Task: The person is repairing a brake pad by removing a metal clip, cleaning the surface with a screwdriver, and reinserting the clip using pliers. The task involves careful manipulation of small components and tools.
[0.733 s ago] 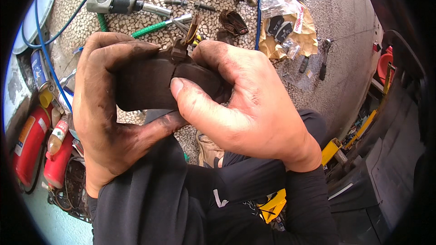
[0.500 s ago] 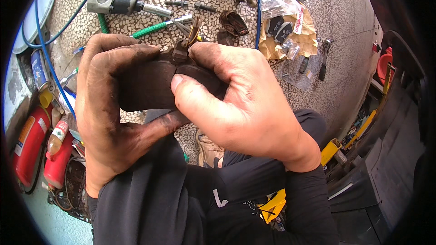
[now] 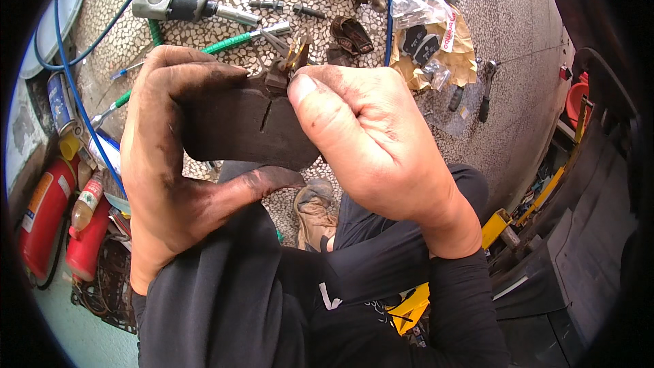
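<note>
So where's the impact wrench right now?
The impact wrench lies on the floor at the head view's upper left, beyond the left hand, beside a green-handled tool.

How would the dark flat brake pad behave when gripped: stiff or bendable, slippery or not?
The dark flat brake pad probably stays stiff: it spans both hands without sagging. Likely heavy for its size, as it looks metal-backed. Possibly slippery, since the left hand is smeared with grime.

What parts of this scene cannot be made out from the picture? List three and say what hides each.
- Brake pad, head view: both ends covered by the left hand and right hand.
- Metal clip: base hidden behind the right thumb.
- Fire extinguisher: cut off by the fisheye rim.
</note>
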The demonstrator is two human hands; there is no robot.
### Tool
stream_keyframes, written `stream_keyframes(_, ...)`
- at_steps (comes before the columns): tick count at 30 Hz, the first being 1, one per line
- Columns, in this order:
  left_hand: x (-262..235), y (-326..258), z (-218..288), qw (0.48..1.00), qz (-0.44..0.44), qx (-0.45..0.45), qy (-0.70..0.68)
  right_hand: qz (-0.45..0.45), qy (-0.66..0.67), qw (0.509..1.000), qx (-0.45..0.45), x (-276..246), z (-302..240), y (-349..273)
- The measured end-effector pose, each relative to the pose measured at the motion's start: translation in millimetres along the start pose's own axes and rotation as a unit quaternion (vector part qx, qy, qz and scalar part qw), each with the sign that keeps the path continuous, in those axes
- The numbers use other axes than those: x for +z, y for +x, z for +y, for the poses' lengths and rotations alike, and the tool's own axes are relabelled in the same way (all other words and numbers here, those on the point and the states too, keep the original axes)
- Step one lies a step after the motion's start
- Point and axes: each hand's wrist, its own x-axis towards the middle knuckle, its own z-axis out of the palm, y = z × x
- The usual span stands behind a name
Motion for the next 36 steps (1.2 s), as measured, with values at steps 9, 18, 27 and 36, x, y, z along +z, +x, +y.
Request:
stream_keyframes(9,0,1,3,0.999,-0.008,-0.048,-0.015,-0.026,-0.065,0.997,0.019,0,0,1)
stream_keyframes(18,3,0,1,0.997,-0.005,-0.063,-0.054,-0.036,0.126,0.983,0.127,-3,1,2)
stream_keyframes(27,-1,-1,0,0.999,-0.010,-0.025,-0.041,-0.012,0.089,0.988,0.128,-5,-4,0)
stream_keyframes(36,1,4,0,0.998,-0.037,-0.037,0.017,0.003,0.028,0.999,-0.017,-5,7,8)
